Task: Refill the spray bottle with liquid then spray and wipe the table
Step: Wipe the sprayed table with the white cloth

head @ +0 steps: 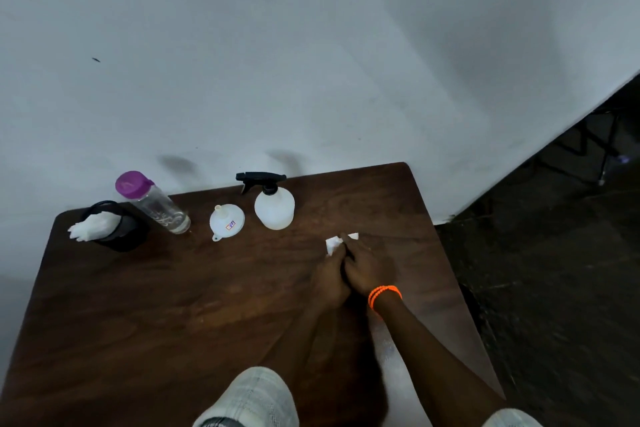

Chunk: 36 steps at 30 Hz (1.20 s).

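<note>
A white spray bottle (274,206) with a black trigger head stands at the back of the brown wooden table (173,305). A white tissue (334,243) lies flat on the table just in front of it. My left hand (330,279) and my right hand (369,269), with an orange bracelet at the wrist, lie side by side and press down on the tissue, covering most of it. A clear bottle (152,203) with a purple cap stands at the back left, holding a little liquid. Between the two bottles a white funnel (227,220) rests upside down.
A black holder (119,230) with white tissues sticking out stands at the table's back left corner. A pale wall rises right behind the table. The table's right edge drops to a dark floor (554,288).
</note>
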Tool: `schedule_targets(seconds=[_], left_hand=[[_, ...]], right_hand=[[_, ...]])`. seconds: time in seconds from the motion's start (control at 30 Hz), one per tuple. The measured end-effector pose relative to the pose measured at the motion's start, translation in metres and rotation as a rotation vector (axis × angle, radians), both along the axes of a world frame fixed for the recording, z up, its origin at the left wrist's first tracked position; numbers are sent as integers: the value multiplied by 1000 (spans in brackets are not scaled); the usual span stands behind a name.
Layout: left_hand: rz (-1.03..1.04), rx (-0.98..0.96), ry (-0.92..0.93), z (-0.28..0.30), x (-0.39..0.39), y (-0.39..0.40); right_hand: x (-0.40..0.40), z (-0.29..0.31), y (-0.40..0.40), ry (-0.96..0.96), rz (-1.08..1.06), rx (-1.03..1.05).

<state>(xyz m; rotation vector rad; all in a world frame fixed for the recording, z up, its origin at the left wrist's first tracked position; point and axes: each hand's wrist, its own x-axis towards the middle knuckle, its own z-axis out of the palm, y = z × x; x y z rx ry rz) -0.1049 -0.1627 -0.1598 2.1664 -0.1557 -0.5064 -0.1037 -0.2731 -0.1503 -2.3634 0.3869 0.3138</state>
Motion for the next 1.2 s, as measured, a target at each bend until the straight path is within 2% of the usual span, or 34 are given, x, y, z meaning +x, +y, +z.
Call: schedule_targets(seconds=[0.1, 0.17, 0.23, 0.37, 0.5, 0.57, 0.73, 0.83, 0.9, 1.07, 1.13, 1.2], left_hand=[[214, -297, 189, 10, -3, 0], [369, -460, 326, 20, -3, 0], [487, -552, 383, 31, -1, 5], [600, -583, 398, 47, 4, 15], [586, -485, 387, 70, 5, 15], [567, -496, 410, 82, 6, 12], [464, -606, 532, 115, 4, -8], [344, -623, 552, 127, -3, -34], [257, -554, 527, 133, -9, -59], [29, -290, 292, 140, -27, -125], [8, -272, 316, 141, -37, -155], [-18, -291, 444, 143, -50, -187]], right_hand=[[5, 8, 20, 62, -405, 572], [1, 14, 24, 84, -554, 768], [-6, 22, 22, 83, -594, 869], [-19, 41, 20, 47, -606, 1019], [-30, 61, 16, -4, -603, 1136], [-37, 73, 8, -41, -626, 1172], [-56, 100, -22, -87, -793, 1172], [-71, 113, -49, -46, -759, 1181], [-81, 120, -69, -90, -744, 1162], [-107, 132, -126, -189, -843, 871], [-121, 134, -153, -193, -877, 731], [-134, 133, -180, -181, -888, 533]])
